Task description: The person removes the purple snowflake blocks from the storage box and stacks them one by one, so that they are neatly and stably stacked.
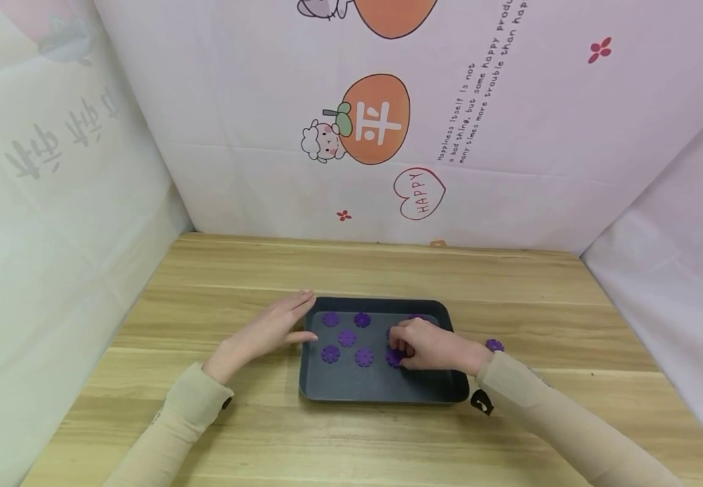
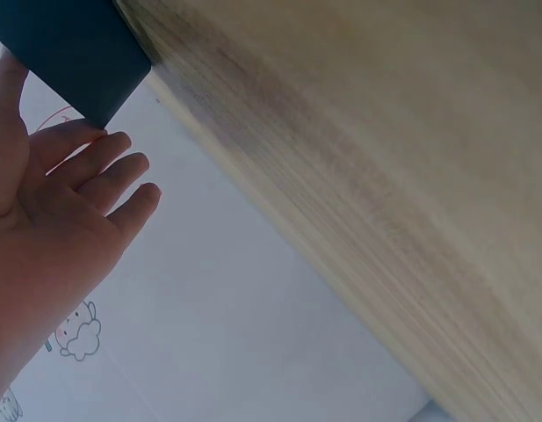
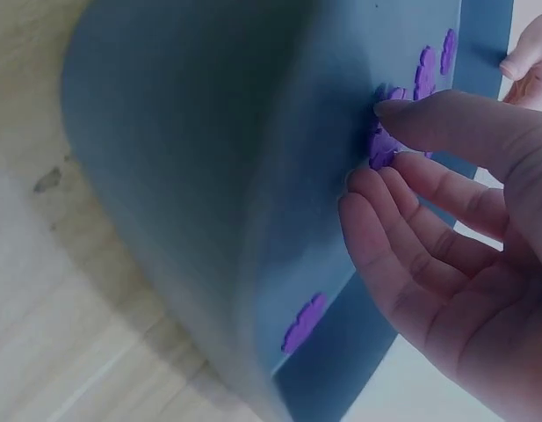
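A dark grey rectangular tray (image 1: 342, 387) lies on the wooden table, with several purple flower-shaped notched discs (image 1: 364, 357) flat on its floor. My right hand (image 1: 427, 345) is inside the tray, right of the middle. Its thumb and index finger pinch a purple disc (image 3: 384, 148) low against the tray floor, and the other fingers bend loosely beside it. Another purple disc (image 3: 304, 323) lies near the tray's far wall, partly behind the hand in the head view. At the tray's left end, my left hand (image 1: 275, 325) touches the rim with extended fingers, thumb apart.
One purple disc (image 1: 494, 345) lies on the table right of the tray, beside the right sleeve. A small black item (image 1: 482, 402) shows by that sleeve near the tray's front right corner. Printed white cloth (image 1: 254, 189) stands behind the table (image 1: 236, 264) and at both sides.
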A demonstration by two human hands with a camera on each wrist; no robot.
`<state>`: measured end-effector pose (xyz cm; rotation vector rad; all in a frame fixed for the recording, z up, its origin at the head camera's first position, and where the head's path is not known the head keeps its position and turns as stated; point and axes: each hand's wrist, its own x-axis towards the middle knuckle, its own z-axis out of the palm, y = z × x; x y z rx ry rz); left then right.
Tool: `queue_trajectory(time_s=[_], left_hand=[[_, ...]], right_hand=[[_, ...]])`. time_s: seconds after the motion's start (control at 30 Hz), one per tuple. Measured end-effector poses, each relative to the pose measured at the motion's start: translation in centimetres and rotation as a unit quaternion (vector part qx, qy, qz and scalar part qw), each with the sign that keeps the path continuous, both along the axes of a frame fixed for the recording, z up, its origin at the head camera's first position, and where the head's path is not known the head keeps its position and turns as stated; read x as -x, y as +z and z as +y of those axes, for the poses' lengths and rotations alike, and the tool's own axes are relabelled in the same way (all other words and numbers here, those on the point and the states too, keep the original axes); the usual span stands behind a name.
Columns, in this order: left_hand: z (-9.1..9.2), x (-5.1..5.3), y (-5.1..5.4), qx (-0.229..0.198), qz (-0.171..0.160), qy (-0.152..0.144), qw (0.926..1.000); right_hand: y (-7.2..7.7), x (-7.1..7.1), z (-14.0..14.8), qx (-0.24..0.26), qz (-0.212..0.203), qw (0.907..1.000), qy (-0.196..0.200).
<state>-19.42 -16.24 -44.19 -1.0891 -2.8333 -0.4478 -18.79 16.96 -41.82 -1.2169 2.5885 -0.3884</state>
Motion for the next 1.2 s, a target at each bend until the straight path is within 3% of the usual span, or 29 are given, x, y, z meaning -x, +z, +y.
queue_trajectory(time_s=[0.4, 1.2], left_hand=[[0.0, 0.1, 0.0, -0.004, -0.002, -0.001, 1.0], [0.0, 0.0, 0.1, -0.001, 0.004, -0.001, 1.0]], right_hand=[[1.6, 0.5, 2.1, 0.037, 0.035, 0.9986, -0.011], [3.3, 0.4, 5.7, 0.071, 0.038, 0.9948, -0.062]])
